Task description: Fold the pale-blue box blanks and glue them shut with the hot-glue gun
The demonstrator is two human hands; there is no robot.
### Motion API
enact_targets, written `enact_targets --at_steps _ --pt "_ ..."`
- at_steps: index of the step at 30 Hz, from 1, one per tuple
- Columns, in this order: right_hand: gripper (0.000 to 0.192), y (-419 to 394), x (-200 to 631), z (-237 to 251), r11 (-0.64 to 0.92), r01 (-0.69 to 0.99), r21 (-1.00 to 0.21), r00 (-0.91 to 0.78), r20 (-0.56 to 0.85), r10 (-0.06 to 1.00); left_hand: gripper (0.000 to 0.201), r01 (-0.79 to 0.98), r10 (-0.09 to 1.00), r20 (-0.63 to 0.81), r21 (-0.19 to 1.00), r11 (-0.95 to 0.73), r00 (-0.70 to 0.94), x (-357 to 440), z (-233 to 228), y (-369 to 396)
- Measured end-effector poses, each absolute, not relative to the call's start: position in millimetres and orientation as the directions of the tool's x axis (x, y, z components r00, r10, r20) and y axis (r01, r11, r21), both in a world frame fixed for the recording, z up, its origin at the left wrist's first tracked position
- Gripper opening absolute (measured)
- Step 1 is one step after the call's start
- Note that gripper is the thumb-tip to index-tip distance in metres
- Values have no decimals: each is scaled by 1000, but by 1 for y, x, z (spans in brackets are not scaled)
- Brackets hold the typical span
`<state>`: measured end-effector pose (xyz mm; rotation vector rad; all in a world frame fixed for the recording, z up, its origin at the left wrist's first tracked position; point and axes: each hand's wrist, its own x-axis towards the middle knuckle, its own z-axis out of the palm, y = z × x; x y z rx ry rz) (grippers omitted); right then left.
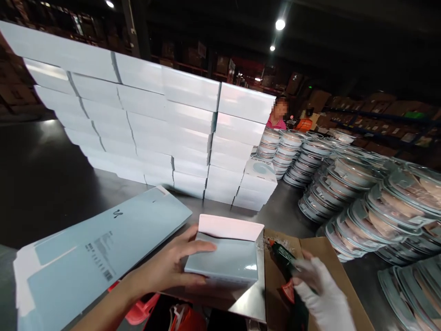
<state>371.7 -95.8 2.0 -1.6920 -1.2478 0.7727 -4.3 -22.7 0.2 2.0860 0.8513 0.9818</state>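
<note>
My left hand (175,259) grips a light blue carton (223,262) from its left side, thumb and fingers spread around it. The carton's far flap, white inside, stands raised. At the right, my right hand (325,289) wears a white glove with bare fingertips and is blurred by motion. Its fingers close around the body of a dark green glue gun (284,257) with an orange tip and a red trigger. Beneath the gun lies a brown cardboard sheet (327,257), with clear glue strands near the tip. Flat light blue cartons (113,248) lie stacked at the left.
A wall of stacked white boxes (144,110) stands across the dark table (44,151). Several stacks of round clear-lidded containers (358,184) line the right side. Below the edge is a red stool (141,310). Two people stand in the background, near shelving.
</note>
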Motion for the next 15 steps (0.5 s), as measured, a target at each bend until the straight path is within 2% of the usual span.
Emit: enact_targets --at_steps 1,3,5,7,10,12,15 --pt "94 -87 355 5 39 414 -910 152 111 982 47 269 774 390 779 -566 499 -4 -1 -23" --pt "110 -72 327 8 257 370 -893 -107 233 966 45 263 761 411 766 -587 502 -3 -7 -24" --pt "102 -63 311 4 365 366 -856 -240 292 926 45 241 757 459 757 -608 465 1 -18 -24" --pt "87 -62 307 -4 447 423 -788 -289 350 891 49 150 751 557 759 -634 354 7 -32 -24" --pt "75 -66 308 -12 551 509 -661 -354 423 834 47 -13 699 677 721 -693 229 14 -49 -23" --pt "69 -66 302 -10 636 523 -568 -424 474 772 42 -35 663 707 690 -723 246 13 -52 -23" --pt "61 -61 286 3 772 486 -409 -522 573 632 30 71 657 649 689 -722 383 8 -42 -23"
